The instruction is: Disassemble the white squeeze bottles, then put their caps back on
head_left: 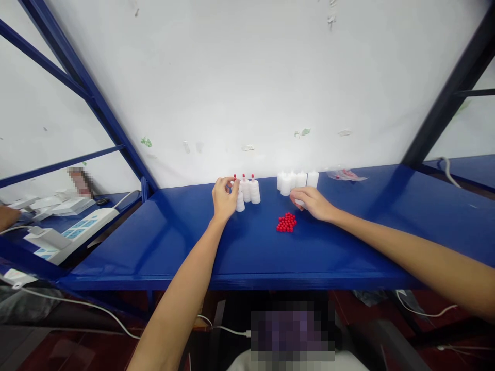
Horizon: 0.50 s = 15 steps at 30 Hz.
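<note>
My left hand (225, 198) is pinched at the neck of a white plastic squeeze bottle (240, 202) with a small red cap; the thumb hides part of its top. Two similar red-capped bottles (254, 192) stand upright right beside it. My right hand (314, 203) curls around another white bottle (300, 203), mostly covered by the fingers. Behind that hand, several white bottles (285, 184) without red caps stand in a group. A pile of small red caps (286, 222) lies on the blue table between my hands, nearer the front edge.
The blue table (247, 257) backs onto a white wall. A clear plastic bag (345, 174) with something red lies at the back right. Blue metal posts rise at both sides. Left of the table are a power strip (83, 230), white boxes and part of another person's hand (7, 217).
</note>
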Each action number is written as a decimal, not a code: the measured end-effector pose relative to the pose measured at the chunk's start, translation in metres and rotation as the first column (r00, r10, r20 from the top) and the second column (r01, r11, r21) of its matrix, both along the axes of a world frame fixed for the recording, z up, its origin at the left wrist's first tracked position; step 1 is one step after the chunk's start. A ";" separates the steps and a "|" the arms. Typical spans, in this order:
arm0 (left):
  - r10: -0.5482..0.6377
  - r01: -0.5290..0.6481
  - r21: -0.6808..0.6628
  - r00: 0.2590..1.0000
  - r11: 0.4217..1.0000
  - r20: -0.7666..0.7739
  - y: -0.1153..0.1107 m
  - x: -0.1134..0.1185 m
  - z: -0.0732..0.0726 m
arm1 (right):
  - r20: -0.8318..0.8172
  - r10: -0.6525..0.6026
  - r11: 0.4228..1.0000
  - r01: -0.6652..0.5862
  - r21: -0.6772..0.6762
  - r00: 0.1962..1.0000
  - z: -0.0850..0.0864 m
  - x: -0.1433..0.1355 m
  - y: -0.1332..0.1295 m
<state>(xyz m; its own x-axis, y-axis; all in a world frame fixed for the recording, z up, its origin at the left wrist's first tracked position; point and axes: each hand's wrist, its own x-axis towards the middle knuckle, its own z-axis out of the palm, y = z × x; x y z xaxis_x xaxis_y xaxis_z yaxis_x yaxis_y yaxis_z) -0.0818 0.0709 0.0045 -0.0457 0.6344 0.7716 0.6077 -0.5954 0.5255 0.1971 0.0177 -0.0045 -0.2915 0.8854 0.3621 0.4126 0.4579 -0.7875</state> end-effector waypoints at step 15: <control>0.057 -0.057 0.094 0.998 0.994 0.005 -0.013 0.001 0.006 | -0.002 -0.014 1.000 0.014 -0.022 1.000 -0.001 0.001 0.002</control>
<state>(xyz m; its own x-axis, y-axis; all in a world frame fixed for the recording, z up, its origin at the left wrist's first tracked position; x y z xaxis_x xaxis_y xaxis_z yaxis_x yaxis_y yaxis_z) -0.0810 0.0577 0.0106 -0.0814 0.5551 0.8278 0.6407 -0.6071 0.4701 0.1981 0.0200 -0.0053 -0.2784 0.8970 0.3434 0.4167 0.4349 -0.7983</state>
